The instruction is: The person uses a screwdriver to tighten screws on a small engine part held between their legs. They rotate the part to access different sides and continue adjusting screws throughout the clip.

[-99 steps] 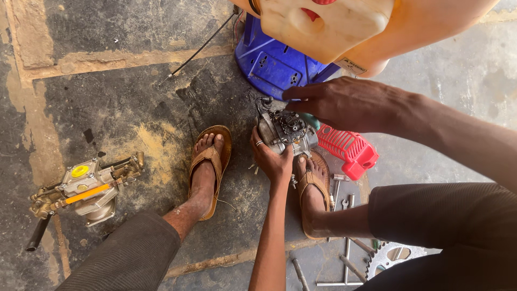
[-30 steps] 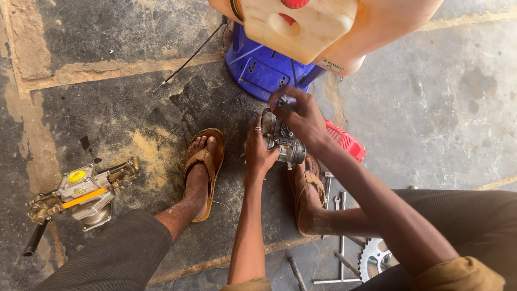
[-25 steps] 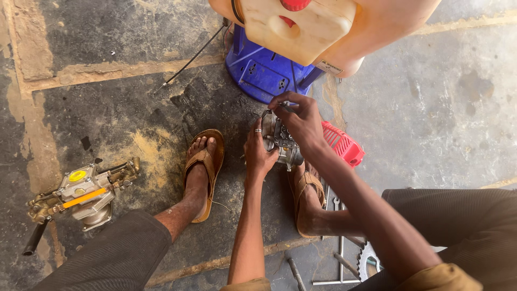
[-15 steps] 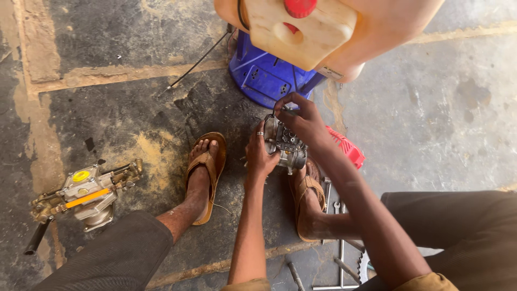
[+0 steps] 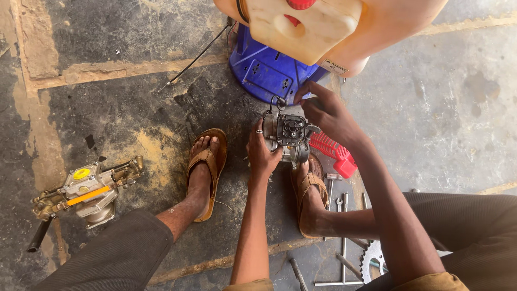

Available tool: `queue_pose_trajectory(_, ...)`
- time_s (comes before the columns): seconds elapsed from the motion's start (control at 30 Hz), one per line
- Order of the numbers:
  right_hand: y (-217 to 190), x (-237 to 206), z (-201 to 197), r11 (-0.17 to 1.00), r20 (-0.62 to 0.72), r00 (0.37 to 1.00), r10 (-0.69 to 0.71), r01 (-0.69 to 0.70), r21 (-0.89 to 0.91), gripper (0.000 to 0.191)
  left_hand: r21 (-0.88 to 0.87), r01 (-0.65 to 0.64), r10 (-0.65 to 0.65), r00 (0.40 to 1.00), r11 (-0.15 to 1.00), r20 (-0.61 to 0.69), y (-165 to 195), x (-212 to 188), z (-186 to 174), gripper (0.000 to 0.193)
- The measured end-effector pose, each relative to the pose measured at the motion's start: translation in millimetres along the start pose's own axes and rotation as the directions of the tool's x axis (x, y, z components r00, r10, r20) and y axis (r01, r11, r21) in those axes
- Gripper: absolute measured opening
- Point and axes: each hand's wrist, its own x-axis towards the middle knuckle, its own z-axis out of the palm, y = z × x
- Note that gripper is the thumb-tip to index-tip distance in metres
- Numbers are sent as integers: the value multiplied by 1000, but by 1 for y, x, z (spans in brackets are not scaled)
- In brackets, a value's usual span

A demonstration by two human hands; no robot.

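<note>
While both hands meet over the floor between the feet, the scene reads as follows.

Left grip: the left hand (image 5: 262, 152) is wrapped around the side of a small engine part (image 5: 288, 137), fingers closed on its metal body, a ring on one finger.
Right grip: the right hand (image 5: 327, 110) comes over the top of the same part, fingertips pinched together at its upper edge; what they pinch is too small to tell.
Engine part: grey metal with a black face of small ports, held up off the ground just above the right foot, tilted toward the camera.
Feet: left foot in a brown sandal (image 5: 207, 167) to the left of the part, right foot (image 5: 309, 196) directly beneath it.
Behind the hands: a blue plastic base (image 5: 266, 73) with a cream tank (image 5: 307, 24) on top, a thin black cable (image 5: 194, 62) running away from it to the left.
Right of the part: a red ribbed plastic cover (image 5: 333, 152) lying on the concrete, touching the right sandal's edge.
Lower right: spanners and rods (image 5: 342, 242) on the floor, with a toothed sprocket (image 5: 371, 261) beside the knee.
Far left: a brass and grey pump assembly (image 5: 86, 188) with a yellow cap, well apart from the hands.
Ground: cracked concrete floor (image 5: 458, 108), oil-dark near the feet, a patch of sawdust (image 5: 148, 148) by the left sandal.
</note>
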Motion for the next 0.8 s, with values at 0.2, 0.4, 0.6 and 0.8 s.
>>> queue_pose_trajectory(0.2,16,4,-5,984,5,1000,-25,24,175,14,-22,33,-32,999,999,27,2,1,-2,96)
queue_pose_trajectory(0.4,15,8,-10,998,-14,1000,1,0,64,18,14,61,-62,997,998,46,4,1,-2,100)
queue_pose_trajectory(0.6,4,20,-13,972,390,896,212,-154,-177,19,1,36,-36,999,999,30,7,1,-5,98)
queue_pose_trajectory(0.8,2,27,-9,982,504,864,-20,113,-154,23,-59,48,-47,999,997,22,7,1,-5,91)
